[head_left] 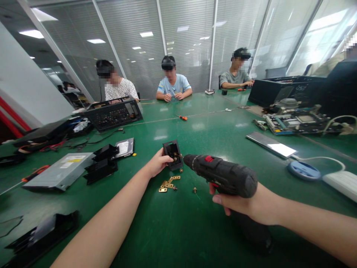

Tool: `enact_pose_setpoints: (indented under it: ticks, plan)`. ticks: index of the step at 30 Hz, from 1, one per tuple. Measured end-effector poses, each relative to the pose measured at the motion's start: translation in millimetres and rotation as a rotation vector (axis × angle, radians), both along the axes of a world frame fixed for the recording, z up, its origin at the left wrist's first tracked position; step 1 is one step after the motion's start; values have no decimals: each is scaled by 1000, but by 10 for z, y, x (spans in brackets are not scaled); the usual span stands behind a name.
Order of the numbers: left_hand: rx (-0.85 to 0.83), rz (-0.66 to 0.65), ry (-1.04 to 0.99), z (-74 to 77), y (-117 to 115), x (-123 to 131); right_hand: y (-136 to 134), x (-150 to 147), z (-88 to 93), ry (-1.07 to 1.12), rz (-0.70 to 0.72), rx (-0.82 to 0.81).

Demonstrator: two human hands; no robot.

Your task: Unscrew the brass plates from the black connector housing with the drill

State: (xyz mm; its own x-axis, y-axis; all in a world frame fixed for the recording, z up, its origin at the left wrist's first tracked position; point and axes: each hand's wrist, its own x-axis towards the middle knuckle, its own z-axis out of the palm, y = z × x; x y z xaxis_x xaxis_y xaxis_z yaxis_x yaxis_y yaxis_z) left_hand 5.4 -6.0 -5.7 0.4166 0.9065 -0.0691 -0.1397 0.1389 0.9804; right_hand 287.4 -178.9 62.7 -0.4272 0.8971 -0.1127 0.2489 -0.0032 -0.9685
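Note:
My left hand (158,163) grips a small black box-shaped housing (169,148) by its left side, tilted up off the green table. Brass-coloured fittings show inside its open face. In my right hand (245,204) is a black cordless drill (223,172) with red accents, fingers wrapped around the handle near the trigger. Its chuck points left at the housing's right side; whether the bit touches a screw there I cannot tell. Below the housing lie several brass plates (169,183) and a screw (175,188). Another screw (195,190) stands apart to the right.
At left are a silver drive (61,167), black brackets (102,167), a hard drive (124,147) and a computer case (114,113). Right, a phone (270,144), a blue round object (303,169) and circuit boards (298,121). A screwdriver (183,118) lies ahead; several people sit around the table.

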Motion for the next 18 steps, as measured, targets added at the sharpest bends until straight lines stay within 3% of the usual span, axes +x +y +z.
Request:
enact_pose_setpoints:
  ticks: [10,18]
  plan:
    - [23,8,1,8,-7,6,-1,-17,100,-10,2,-46]
    - [37,-16,8,16,-8,14,1,-19,71,-31,4,-7]
